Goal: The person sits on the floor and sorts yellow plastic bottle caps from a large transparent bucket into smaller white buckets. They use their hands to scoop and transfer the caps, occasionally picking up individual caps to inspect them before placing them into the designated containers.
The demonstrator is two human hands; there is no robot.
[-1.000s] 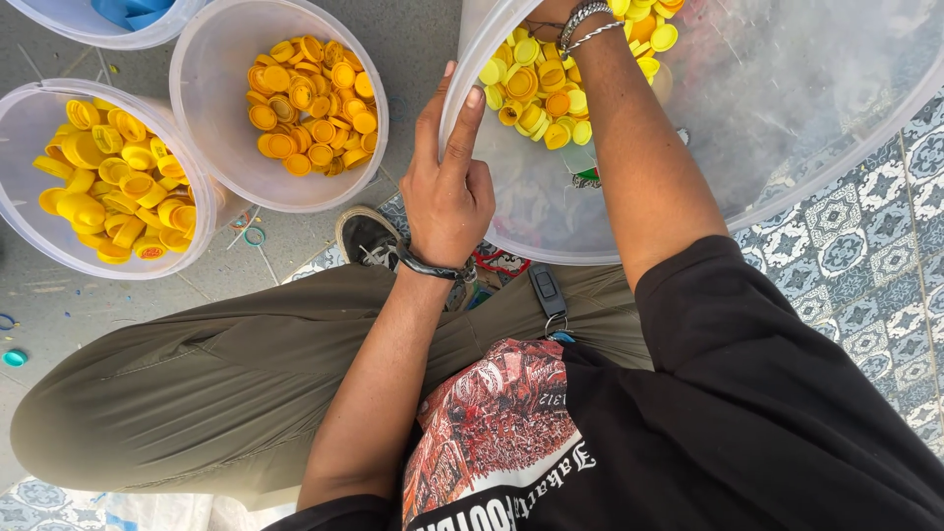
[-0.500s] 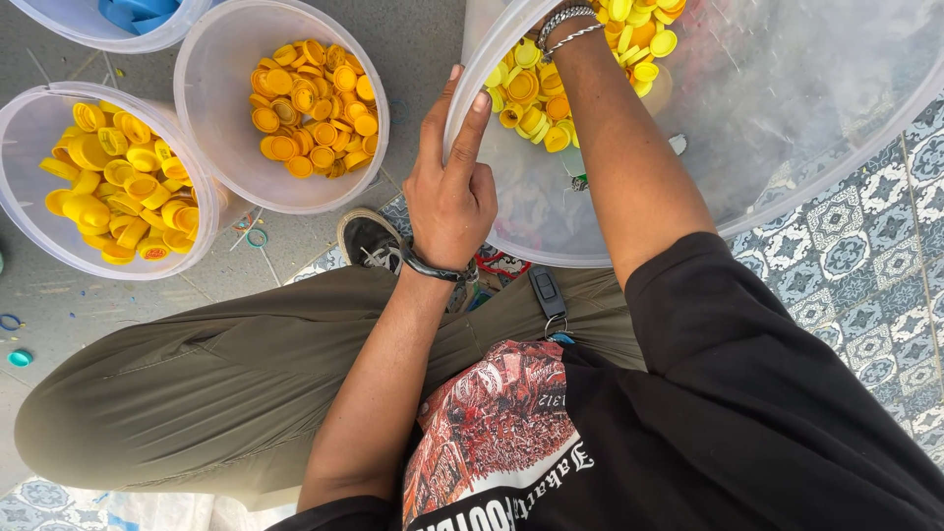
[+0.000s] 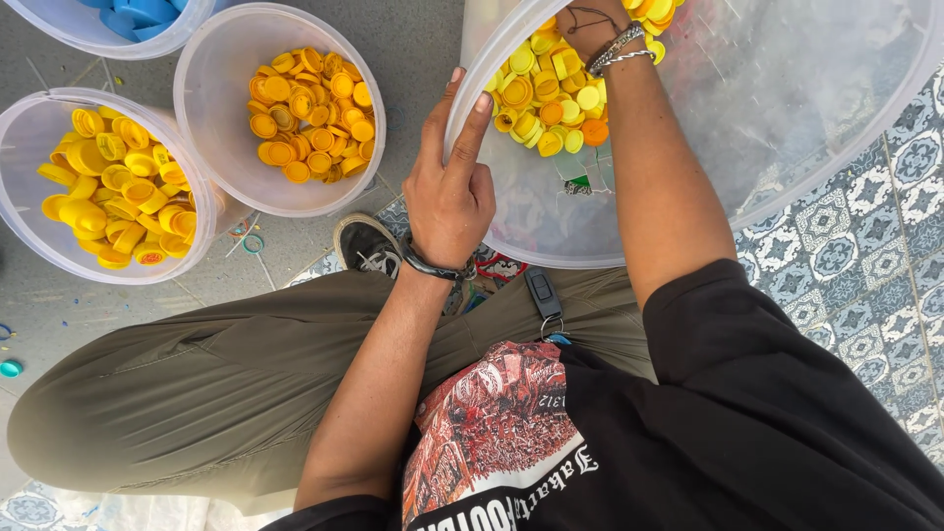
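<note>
Yellow bottle caps (image 3: 551, 103) lie heaped inside our big clear tub (image 3: 787, 147), tilted toward us at upper right, with a few orange ones mixed in. Our right hand (image 3: 590, 20) is down in that heap, wrist with bracelets showing, fingers cut off by the top edge, so we cannot tell if it is closed on any caps or spread. Our left hand (image 3: 450, 192) grips the tub's near rim, fingers laid flat up along the edge, thumb side wrapped, holding the tub steady.

Step, as we judge it: picking caps out of the mixed pile by colour. Next move likely calls for lifting the right hand out over the rim with caps pinched and crossing to the left, past our own left forearm, which sits in that path.

Outward: small clear bucket of orange caps (image 3: 310, 113) just left of the tub, bucket of yellow caps (image 3: 108, 187) touching it further left, bucket of blue caps (image 3: 138, 15) at the top edge. Olive trouser leg (image 3: 197, 393) fills the lower left, dark shoe (image 3: 364, 246) below the buckets, loose rings and scraps on the grey floor (image 3: 423, 39), patterned tiles (image 3: 865, 295) at right.
</note>
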